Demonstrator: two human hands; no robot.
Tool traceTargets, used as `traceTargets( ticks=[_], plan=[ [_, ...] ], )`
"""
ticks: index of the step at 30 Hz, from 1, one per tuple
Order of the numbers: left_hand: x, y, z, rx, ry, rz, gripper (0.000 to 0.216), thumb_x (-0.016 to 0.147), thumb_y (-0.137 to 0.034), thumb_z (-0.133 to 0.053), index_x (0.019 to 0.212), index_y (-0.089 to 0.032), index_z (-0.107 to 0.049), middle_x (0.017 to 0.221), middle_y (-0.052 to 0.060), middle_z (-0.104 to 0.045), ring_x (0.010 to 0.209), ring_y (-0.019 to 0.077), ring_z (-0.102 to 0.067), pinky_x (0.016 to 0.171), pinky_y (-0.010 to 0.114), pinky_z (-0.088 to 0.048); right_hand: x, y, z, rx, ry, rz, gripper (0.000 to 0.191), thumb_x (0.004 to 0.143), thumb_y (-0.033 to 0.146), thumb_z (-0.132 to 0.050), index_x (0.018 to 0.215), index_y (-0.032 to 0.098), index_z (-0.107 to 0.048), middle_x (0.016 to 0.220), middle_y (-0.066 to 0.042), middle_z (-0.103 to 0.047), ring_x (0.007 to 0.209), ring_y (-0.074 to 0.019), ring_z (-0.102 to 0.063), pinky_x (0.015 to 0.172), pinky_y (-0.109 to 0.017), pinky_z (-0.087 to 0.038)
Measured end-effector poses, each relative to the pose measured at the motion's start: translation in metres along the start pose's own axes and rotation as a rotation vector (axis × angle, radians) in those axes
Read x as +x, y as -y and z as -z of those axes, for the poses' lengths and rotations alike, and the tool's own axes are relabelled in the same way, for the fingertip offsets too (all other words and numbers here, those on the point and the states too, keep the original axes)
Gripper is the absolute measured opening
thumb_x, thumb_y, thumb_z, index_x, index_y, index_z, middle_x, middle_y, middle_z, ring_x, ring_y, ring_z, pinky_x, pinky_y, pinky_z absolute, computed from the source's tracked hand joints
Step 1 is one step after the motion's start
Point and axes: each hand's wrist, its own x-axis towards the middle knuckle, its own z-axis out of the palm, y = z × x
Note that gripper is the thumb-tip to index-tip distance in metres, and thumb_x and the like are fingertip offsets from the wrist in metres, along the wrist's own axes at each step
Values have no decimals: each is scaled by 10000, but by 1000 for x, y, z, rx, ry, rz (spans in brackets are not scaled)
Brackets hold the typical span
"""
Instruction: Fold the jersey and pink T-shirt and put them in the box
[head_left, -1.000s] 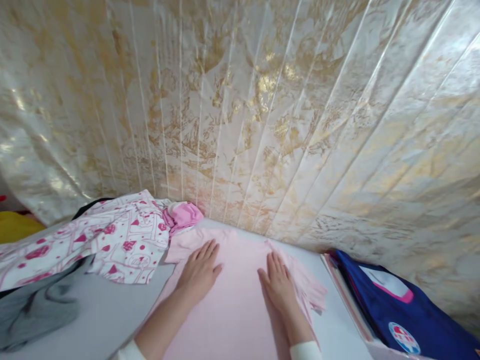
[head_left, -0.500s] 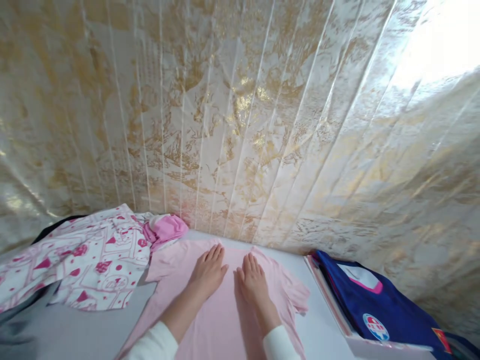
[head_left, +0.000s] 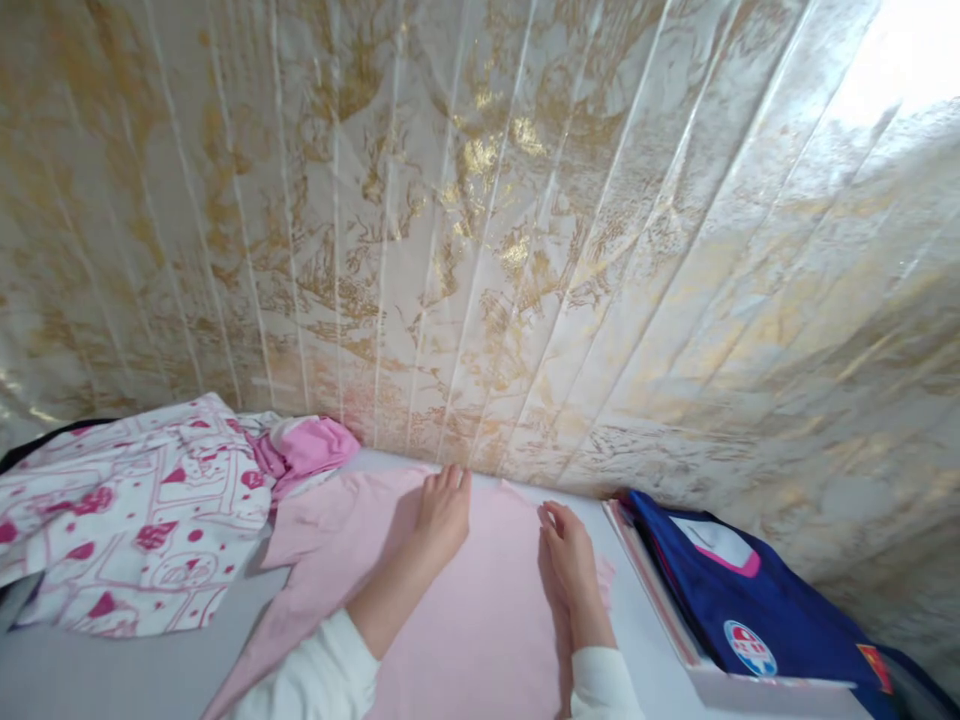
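Note:
A pale pink T-shirt (head_left: 480, 600) lies spread out in front of me, its neckline towards the wall. My left hand (head_left: 444, 515) rests near the collar, fingers stretched out and lying flat on the cloth. At the right shoulder of the shirt, my right hand (head_left: 570, 548) has its fingers curled in towards the thumb, closed on the fabric there. That hand and wrist cover much of the right sleeve; only a small pink bit shows beyond the wrist. The left sleeve lies flat.
White clothing with a pink print (head_left: 150, 530) is heaped on the left, beside a bunched pink cloth (head_left: 315, 447). To the right, a folded navy garment (head_left: 750, 590) tops a stack of folded clothes. A gold-patterned quilted wall covering (head_left: 480, 250) rises behind the white surface (head_left: 247, 640).
My right hand has moved right from the chest of the shirt to its shoulder, and its fingers have curled. My left hand has shifted slightly right, towards the collar. The view has tilted slightly.

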Motion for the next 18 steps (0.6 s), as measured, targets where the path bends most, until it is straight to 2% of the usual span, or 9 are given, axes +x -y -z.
traceTargets(
  ticks=[3,6,8,13,18],
  plan=[
    [28,-39,-3,-59,-18,-85,400,903,-45,-386,1214,-197,-585,1233,97,-601,1138,209,-547,953,332,-414,2,1,5,-73,42,31,379,766,246,-457,1025,155,-718,1146,-110,-697,1149,-257,-576,1033,-362,-383],
    [42,-58,-10,-92,-35,-124,213,961,-153,-458,1103,-177,-615,1133,68,-613,1068,217,-559,928,389,-433,10,1,14,-152,52,22,363,773,215,-462,1014,150,-725,1104,-110,-713,1156,-280,-568,1028,-380,-381],
    [46,-61,-16,-106,-45,-133,168,963,-180,-487,1060,-170,-624,1089,64,-616,1053,231,-554,914,414,-435,19,0,19,-193,66,12,358,760,189,-475,1014,147,-725,1058,-106,-724,1090,-273,-600,975,-362,-420],
    [48,-53,-24,-143,-70,-114,262,963,-121,-407,1065,-203,-634,1112,91,-605,1070,245,-529,903,378,-415,41,5,14,-259,130,12,305,754,170,-504,941,194,-744,966,-74,-728,965,-235,-626,878,-305,-445],
    [50,-50,-23,-185,-53,-83,256,968,-133,-408,1007,-224,-643,1073,59,-620,984,211,-574,848,339,-421,41,11,5,-294,172,18,227,761,218,-544,842,210,-756,883,-62,-703,901,-223,-617,838,-292,-434]
  ],
)
